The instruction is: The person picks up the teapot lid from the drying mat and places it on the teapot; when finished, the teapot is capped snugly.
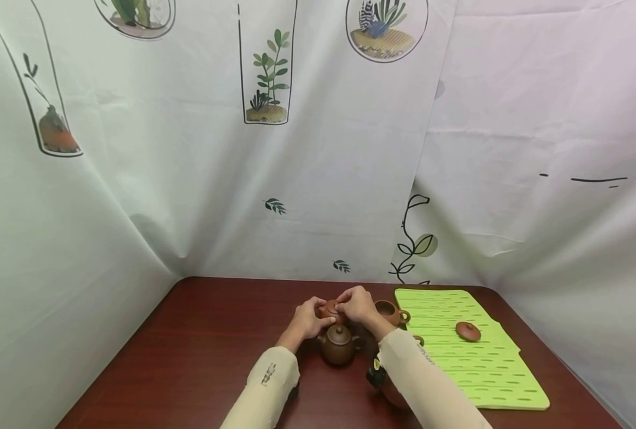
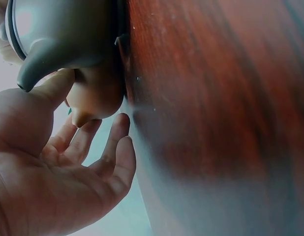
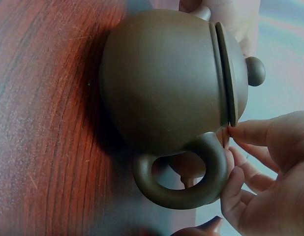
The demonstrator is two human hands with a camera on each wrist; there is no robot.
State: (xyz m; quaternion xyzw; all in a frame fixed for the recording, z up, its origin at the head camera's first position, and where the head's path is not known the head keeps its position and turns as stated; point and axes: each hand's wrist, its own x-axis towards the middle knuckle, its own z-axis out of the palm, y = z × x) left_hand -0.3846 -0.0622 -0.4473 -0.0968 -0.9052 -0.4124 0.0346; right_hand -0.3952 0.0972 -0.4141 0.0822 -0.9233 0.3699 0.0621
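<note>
In the head view both hands meet at a small reddish-brown teapot (image 1: 328, 310) toward the back of the table. My left hand (image 1: 308, 320) holds its side, thumb in front and other fingers beyond; the left wrist view shows its short spout (image 2: 82, 117) between them. My right hand (image 1: 356, 305) pinches at the top of this pot, on what looks like its lid (image 1: 332, 305); the fingertips are partly hidden. Nearer stands a dark brown lidded teapot (image 1: 339, 347), upright, its handle (image 3: 181, 199) to the right. It blocks much of the pot behind it in both wrist views.
An open brown pot (image 1: 386, 310) with a handle stands right of my right hand. A loose reddish lid (image 1: 468, 331) lies on the lime-green mat (image 1: 489, 375). Under my right sleeve, another reddish pot (image 1: 393, 393) and a dark object (image 1: 374, 374) are partly hidden. A printed cloth (image 1: 318, 167) hangs behind.
</note>
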